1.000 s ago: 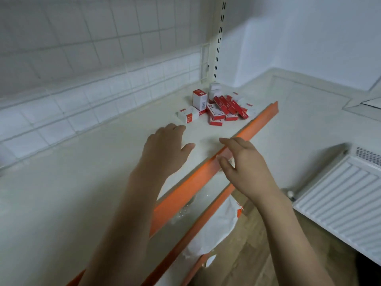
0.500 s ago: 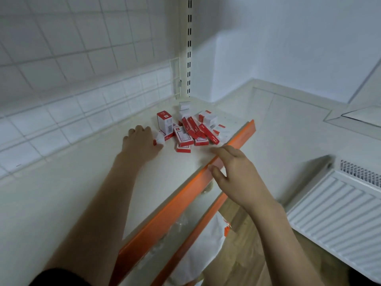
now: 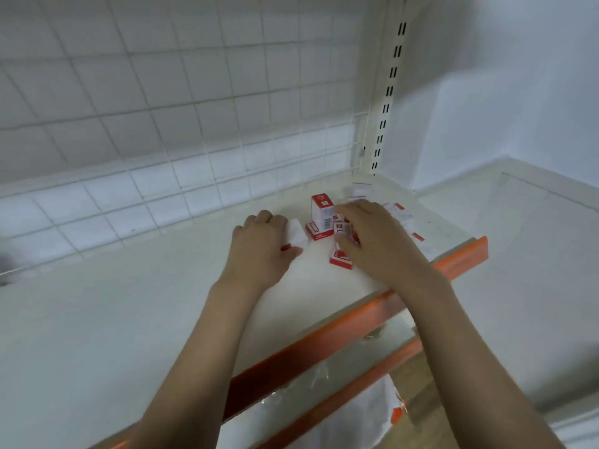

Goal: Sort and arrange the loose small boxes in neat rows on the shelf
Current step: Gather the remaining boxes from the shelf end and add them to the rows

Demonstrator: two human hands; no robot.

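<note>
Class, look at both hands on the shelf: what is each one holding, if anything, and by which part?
The left hand grips a white box by its near end. The right hand pinches a small red-and-white box by its sides.

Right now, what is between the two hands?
In the head view, an upright box standing on a flat box lies between the left hand and right hand.

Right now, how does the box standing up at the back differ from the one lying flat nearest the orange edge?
The standing box is upright on its end; the flat box lies on a broad face. The standing box rises clear above the heap, while the flat box sits low, partly hidden under the right hand. The standing box is nearer the wire grid, the flat box nearer the orange shelf edge. Both are red and white, on the same shelf.
</note>
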